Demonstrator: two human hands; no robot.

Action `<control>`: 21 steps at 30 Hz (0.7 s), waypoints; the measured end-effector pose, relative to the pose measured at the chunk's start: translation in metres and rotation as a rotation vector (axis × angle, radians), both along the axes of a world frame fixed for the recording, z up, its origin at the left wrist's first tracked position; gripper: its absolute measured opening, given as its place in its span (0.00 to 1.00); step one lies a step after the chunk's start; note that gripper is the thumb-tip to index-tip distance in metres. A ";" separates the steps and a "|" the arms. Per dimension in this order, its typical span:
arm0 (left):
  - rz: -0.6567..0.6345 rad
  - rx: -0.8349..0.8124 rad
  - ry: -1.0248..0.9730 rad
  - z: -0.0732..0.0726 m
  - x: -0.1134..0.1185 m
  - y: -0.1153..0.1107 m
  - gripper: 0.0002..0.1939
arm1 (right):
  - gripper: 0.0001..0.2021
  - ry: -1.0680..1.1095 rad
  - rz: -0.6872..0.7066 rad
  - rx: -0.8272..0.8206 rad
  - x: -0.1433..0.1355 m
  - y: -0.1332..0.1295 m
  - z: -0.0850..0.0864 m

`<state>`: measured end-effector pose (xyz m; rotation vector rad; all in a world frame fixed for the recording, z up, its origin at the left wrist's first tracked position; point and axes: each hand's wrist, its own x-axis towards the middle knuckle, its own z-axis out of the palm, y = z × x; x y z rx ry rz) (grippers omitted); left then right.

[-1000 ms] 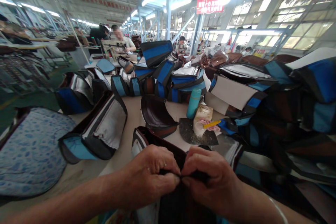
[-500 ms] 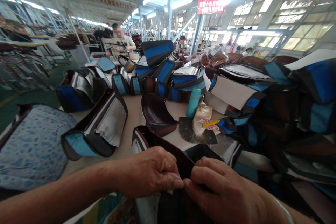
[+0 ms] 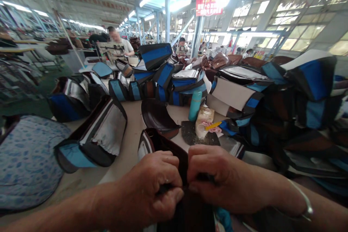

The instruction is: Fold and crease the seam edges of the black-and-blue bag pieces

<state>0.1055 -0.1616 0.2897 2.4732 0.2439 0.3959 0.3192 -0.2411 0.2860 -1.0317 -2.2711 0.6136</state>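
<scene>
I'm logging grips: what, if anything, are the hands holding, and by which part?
The left hand and right hand both pinch the dark bag by its near upper edge, between thumb and fingers.

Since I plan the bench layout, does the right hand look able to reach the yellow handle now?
Probably yes: if the right hand releases the dark bag it seems to pinch, the way over the dark mat looks free, and nothing covers the yellow handle.

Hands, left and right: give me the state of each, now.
Left hand: closed, pinching the edge of the dark bag.
Right hand: closed, pinching the same bag's edge beside the left hand.
</scene>
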 end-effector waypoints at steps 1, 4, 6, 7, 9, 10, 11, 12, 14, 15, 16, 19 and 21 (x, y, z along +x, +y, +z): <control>0.014 -0.027 -0.007 0.002 0.000 0.001 0.06 | 0.02 -0.068 -0.036 0.065 -0.004 -0.001 0.001; 0.047 -0.136 -0.014 0.015 -0.004 0.010 0.06 | 0.02 -0.155 -0.142 0.148 -0.014 0.001 0.010; 0.039 -0.203 -0.032 0.023 -0.009 0.020 0.07 | 0.03 -0.052 -0.156 0.084 -0.015 0.009 0.019; 0.030 -0.238 -0.043 0.025 -0.013 0.026 0.07 | 0.03 0.010 -0.131 0.040 -0.013 0.015 0.022; 0.020 -0.315 -0.065 0.023 -0.024 0.038 0.08 | 0.07 0.102 -0.039 -0.055 -0.007 0.029 0.023; 0.029 -0.357 -0.069 0.020 -0.030 0.044 0.09 | 0.11 0.127 0.011 -0.111 -0.005 0.035 0.019; 0.042 -0.395 -0.066 0.016 -0.036 0.050 0.10 | 0.14 0.141 0.049 -0.166 -0.004 0.040 0.013; 0.058 -0.426 -0.053 0.012 -0.043 0.055 0.11 | 0.16 0.153 0.071 -0.218 -0.004 0.045 0.005; 0.079 -0.451 0.006 0.008 -0.055 0.061 0.13 | 0.18 0.201 0.077 -0.292 -0.009 0.050 -0.011; 0.084 -0.448 0.045 0.008 -0.060 0.061 0.12 | 0.18 0.225 0.072 -0.312 -0.014 0.052 -0.018; 0.095 -0.441 0.089 0.011 -0.064 0.061 0.10 | 0.17 0.243 0.064 -0.323 -0.019 0.052 -0.023; 0.192 -0.455 0.199 0.025 -0.066 0.052 0.09 | 0.15 0.254 0.046 -0.318 -0.032 0.053 -0.027; 0.246 -0.520 0.248 0.032 -0.061 0.044 0.13 | 0.15 0.258 0.049 -0.324 -0.037 0.054 -0.023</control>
